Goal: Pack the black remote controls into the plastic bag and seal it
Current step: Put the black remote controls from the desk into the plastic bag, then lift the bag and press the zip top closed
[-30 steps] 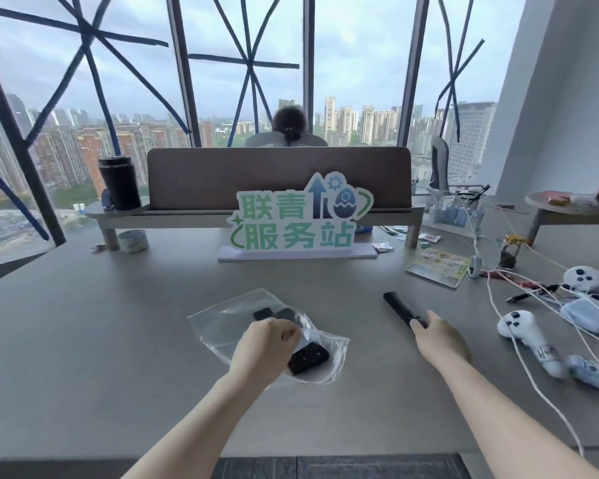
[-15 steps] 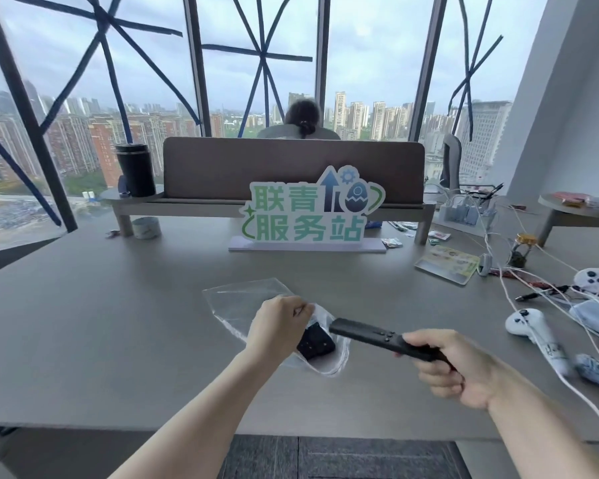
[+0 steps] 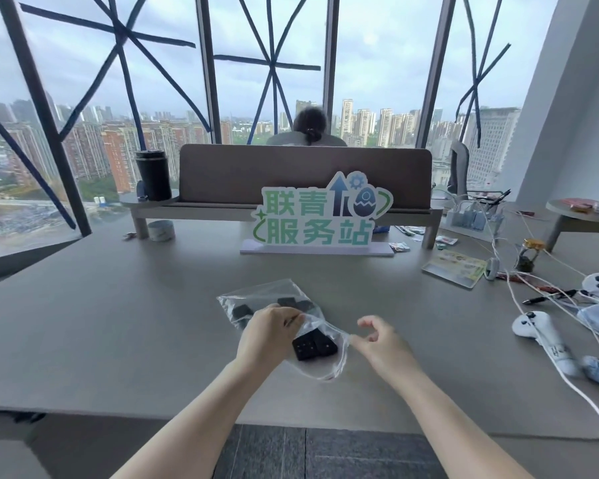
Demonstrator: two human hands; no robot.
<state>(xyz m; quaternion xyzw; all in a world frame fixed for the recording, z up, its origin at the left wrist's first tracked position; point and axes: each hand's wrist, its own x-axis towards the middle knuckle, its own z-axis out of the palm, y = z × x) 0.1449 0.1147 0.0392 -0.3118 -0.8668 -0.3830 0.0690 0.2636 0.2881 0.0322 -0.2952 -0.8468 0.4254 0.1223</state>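
Two bare forearms reach over the near edge of the grey table [image 3: 118,340]. The left hand [image 3: 270,335] is closed on the upper lip of the clear plastic bag [image 3: 256,299], pinching the film. The right hand [image 3: 377,340] is empty, its thumb and fingers loosely curled, touching the bag's mouth at its right corner. The bag lies flat on the table between the hands, mouth unsealed. Inside it lie the black remote controls [image 3: 313,345], their buttoned ends near the opening. Well to the right lie white controllers [image 3: 540,335] among cables. Beyond stands a green-lettered sign [image 3: 317,219] before a brown desk divider [image 3: 305,176].
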